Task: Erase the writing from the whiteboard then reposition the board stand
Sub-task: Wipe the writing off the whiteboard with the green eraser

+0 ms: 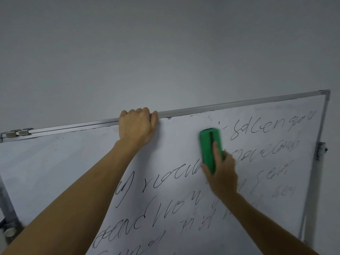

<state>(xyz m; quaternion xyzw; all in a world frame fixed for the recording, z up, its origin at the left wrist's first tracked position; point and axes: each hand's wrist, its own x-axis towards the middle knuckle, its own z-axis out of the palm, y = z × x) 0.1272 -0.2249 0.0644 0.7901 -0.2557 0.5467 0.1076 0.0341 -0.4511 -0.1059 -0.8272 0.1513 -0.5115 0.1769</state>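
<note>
A whiteboard (pixel 55 162) in a silver frame fills the lower view, tilted up to the right. Black handwriting (pixel 165 205) covers its middle and right; the left part and a patch below the top edge look wiped. My left hand (pixel 136 126) grips the top frame rail, fingers curled over it. My right hand (pixel 220 173) holds a green eraser (pixel 209 144) flat against the board, just left of the top line of writing. The eraser looks blurred.
A metal clip (pixel 17 133) sits on the top rail at the far left. A stand post with a bracket (pixel 320 150) runs down the board's right side, and another stand leg (pixel 7 203) shows at the lower left. A plain grey wall (pixel 165 52) lies behind.
</note>
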